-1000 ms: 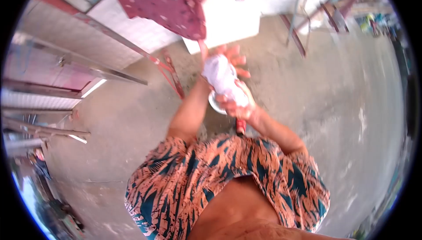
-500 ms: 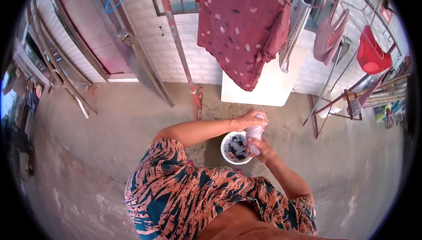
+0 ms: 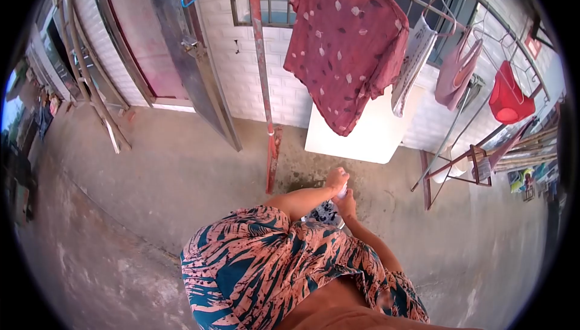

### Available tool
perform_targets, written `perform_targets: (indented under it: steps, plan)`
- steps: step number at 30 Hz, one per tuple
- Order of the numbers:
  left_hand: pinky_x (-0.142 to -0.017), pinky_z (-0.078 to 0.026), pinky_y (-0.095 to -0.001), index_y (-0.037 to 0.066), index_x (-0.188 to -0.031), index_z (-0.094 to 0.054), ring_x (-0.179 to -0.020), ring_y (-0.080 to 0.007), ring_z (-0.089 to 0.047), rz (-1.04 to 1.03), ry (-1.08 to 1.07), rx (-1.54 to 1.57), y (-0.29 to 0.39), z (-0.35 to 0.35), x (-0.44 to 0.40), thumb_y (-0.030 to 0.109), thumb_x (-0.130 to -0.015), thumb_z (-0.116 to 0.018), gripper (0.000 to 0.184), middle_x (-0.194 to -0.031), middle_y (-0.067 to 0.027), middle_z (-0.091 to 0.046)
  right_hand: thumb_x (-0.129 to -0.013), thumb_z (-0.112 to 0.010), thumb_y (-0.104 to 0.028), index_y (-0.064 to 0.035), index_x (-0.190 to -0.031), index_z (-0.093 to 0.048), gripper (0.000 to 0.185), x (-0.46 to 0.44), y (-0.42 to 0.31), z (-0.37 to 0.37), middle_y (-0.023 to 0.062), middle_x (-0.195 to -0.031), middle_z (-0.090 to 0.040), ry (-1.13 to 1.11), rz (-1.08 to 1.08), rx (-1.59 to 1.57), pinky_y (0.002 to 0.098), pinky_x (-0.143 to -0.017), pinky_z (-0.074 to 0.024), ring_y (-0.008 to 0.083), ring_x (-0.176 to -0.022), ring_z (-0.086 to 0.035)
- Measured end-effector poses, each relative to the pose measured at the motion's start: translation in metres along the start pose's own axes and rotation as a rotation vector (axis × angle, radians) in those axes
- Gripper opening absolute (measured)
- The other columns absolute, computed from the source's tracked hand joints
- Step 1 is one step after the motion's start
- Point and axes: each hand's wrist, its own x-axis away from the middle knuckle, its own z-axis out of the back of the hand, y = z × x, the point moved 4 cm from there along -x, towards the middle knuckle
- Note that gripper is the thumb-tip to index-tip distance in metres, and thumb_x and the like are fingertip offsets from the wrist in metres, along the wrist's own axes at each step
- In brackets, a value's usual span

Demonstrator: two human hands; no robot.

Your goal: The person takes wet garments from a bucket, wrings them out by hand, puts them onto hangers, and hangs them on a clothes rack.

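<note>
Cloth (image 3: 342,192) is held just below and right of the frame's centre, gripped at both ends. Upper end: fingers of left hand (image 3: 337,179) closed around it. Lower end: clamped by right hand (image 3: 345,203); the exact finger wrap can't be told at this size. Most of the cloth is hidden by the hands; only a short pale stretch is seen between them.

Basin (image 3: 342,224) is just below, largely covered by the left forearm and blouse (image 3: 241,257); dark laundry (image 3: 325,211) with pale suds is seen inside.

Judged as a wring. Best done with the fists counter-rotated and the wrists kept straight, so that load is taken by the forearms. Cloth should be kept bunched into an even rope; loose folds are likely to slip when soapy. Drips are best kept over the basin: the cloth looks close to its right side, so a small shift left would be safer. Floor (image 3: 302,162) looks wet in patches above the hands, so footing should be minded. Twist should be eased if the weave feels strained.
</note>
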Motion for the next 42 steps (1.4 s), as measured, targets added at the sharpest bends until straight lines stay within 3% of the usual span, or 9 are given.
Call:
perform_targets:
  steps: [16,20,24,26,30,33,36,40,42]
  plan:
    - [-0.075,-0.051,-0.0445,0.005,-0.097,-0.061,-0.083,-0.0373,-0.064,0.167,0.230,-0.247,-0.001,0.031,0.010,0.036,-0.078,-0.061,0.037,-0.087,-0.0167,-0.066,-0.068,-0.080,-0.043,-0.0021,-0.118,-0.038,0.077,-0.004,-0.005,-0.019,0.0289,-0.097,-0.064,0.040,0.260,0.128,0.0495,-0.075,-0.0509,0.0472,-0.092,-0.062]
    - [-0.071,-0.051,-0.0429,0.011,-0.097,-0.063,-0.080,-0.0284,-0.063,0.730,-0.299,0.804,-0.100,-0.004,-0.016,0.055,-0.078,-0.064,0.048,-0.090,-0.0079,-0.065,-0.063,-0.083,-0.040,-0.0056,-0.126,-0.037,0.085,-0.010,-0.042,0.015,0.0261,-0.101,-0.063,-0.042,0.333,0.449,0.0502,-0.075,-0.0516,0.0457,-0.094,-0.061]
    - [-0.063,-0.050,-0.0335,0.015,-0.104,-0.062,-0.077,-0.0192,-0.059,1.155,-0.445,0.701,-0.018,0.073,0.014,0.064,-0.079,-0.062,0.055,-0.086,-0.0018,-0.061,-0.060,-0.084,-0.035,-0.0121,-0.124,-0.048,0.077,0.001,-0.116,0.060,0.0248,-0.110,-0.059,0.025,0.522,0.446,0.0491,-0.080,-0.0507,0.0411,-0.101,-0.060]
    - [-0.063,-0.050,-0.0293,0.015,-0.106,-0.062,-0.076,-0.0152,-0.058,0.760,-0.705,1.092,0.006,0.091,0.002,0.055,-0.087,-0.058,0.045,-0.088,-0.0006,-0.062,-0.069,-0.080,-0.034,-0.0131,-0.121,-0.053,0.062,-0.009,-0.123,0.072,0.0178,-0.109,-0.062,0.062,0.641,0.251,0.0469,-0.079,-0.0515,0.0350,-0.096,-0.062]
    - [-0.084,-0.051,-0.0311,0.010,-0.126,-0.053,-0.103,-0.0145,-0.059,0.270,-0.343,0.655,0.143,0.172,0.023,0.029,-0.092,-0.061,0.039,-0.113,-0.0035,-0.062,-0.089,-0.058,-0.043,-0.0095,-0.127,-0.051,0.051,-0.007,-0.120,0.048,0.0078,-0.116,-0.061,-0.652,-0.227,-1.442,0.0420,-0.087,-0.0493,0.0267,-0.102,-0.060]
    - [-0.093,-0.049,-0.0353,0.006,-0.123,-0.054,-0.105,-0.0175,-0.059,0.040,-0.431,0.662,0.196,0.202,0.033,0.020,-0.090,-0.064,0.037,-0.113,-0.0062,-0.061,-0.092,-0.049,-0.051,-0.0067,-0.131,-0.048,0.059,0.031,-0.162,0.047,0.0105,-0.120,-0.059,-0.983,-0.125,-1.616,0.0419,-0.094,-0.0456,0.0277,-0.108,-0.057]
    - [-0.089,-0.050,-0.0331,0.004,-0.118,-0.055,-0.100,-0.0148,-0.060,0.032,-0.467,0.627,0.234,0.226,0.044,0.013,-0.087,-0.065,0.034,-0.108,-0.0064,-0.062,-0.099,-0.036,-0.044,-0.0058,-0.133,-0.043,0.052,0.008,-0.121,0.039,0.0169,-0.133,-0.050,-0.624,-0.327,-0.959,0.0413,-0.096,-0.0428,0.0242,-0.119,-0.050]
    - [-0.084,-0.051,-0.0302,0.005,-0.117,-0.055,-0.095,-0.0124,-0.059,-0.065,-0.417,0.335,0.257,0.246,0.049,0.010,-0.085,-0.067,0.035,-0.104,-0.0047,-0.062,-0.093,-0.057,-0.019,-0.0066,-0.090,-0.066,0.016,-0.030,-0.097,0.047,-0.0047,-0.063,-0.052,-0.223,0.130,-0.755,0.0183,-0.048,-0.0311,0.0029,-0.053,-0.041]
    - [-0.086,-0.050,-0.0298,0.004,-0.116,-0.056,-0.096,-0.0124,-0.059,-0.084,-0.394,0.289,0.285,0.244,0.069,0.010,-0.085,-0.067,0.033,-0.107,-0.0041,-0.061,-0.095,-0.055,-0.020,-0.0062,-0.090,-0.067,0.018,-0.005,-0.152,0.059,-0.0043,-0.066,-0.055,-0.263,0.304,-0.739,0.0185,-0.054,-0.0356,0.0035,-0.058,-0.044]
